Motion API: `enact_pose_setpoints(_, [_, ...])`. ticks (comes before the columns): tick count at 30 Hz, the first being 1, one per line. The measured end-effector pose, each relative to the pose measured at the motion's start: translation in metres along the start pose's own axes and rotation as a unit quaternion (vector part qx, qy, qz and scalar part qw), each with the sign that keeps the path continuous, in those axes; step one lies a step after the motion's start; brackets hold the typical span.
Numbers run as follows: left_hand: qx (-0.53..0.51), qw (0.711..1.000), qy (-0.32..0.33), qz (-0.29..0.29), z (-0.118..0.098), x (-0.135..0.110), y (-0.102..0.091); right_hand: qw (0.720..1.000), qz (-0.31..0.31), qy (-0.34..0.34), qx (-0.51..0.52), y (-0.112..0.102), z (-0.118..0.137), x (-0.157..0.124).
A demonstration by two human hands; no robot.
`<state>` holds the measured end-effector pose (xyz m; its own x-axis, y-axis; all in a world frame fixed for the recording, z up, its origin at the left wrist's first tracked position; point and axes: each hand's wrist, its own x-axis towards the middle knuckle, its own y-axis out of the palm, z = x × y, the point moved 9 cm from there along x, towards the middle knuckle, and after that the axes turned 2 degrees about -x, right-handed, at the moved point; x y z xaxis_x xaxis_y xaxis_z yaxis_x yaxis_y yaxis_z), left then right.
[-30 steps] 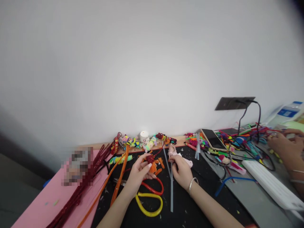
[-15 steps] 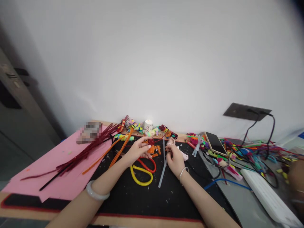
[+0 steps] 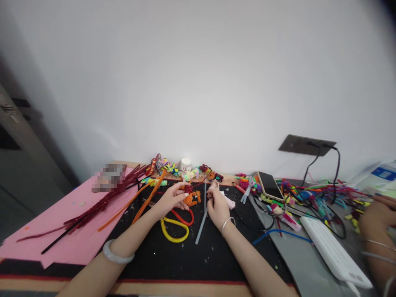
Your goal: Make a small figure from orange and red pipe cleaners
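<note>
Red fuzzy ball (image 3: 188,189) sits pinched in my left hand (image 3: 169,199) fingers, just left of my right hand (image 3: 217,207), which pinches a pink piece (image 3: 213,185).

A craft workbench against a plain white wall: beyond both hands runs a row of small pipe-cleaner figures (image 3: 185,171), left of them lie loose red stems (image 3: 93,210) on pink paper (image 3: 62,231), and right sits a tangle of coloured scraps (image 3: 309,194).
</note>
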<state>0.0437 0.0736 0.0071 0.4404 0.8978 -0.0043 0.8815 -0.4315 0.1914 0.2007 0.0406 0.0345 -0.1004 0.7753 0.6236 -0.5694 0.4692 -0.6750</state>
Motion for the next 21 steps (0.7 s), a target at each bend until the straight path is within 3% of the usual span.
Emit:
enact_pose_setpoints(4, [0.008,1.0,-0.005,-0.006,0.003,0.002,-0.001,1.0,0.017,-0.02,-0.004,0.003,0.007,-0.002])
enact_pose_setpoints(9, [0.03,1.0,0.003,0.002,0.003,0.004,0.002,0.993,0.066,-0.096,0.003,0.012,0.028,-0.007])
enact_pose_setpoints(21, [0.025,0.999,-0.015,-0.026,0.014,0.013,0.0,0.989,0.098,-0.094,0.059,0.011,0.033,-0.007])
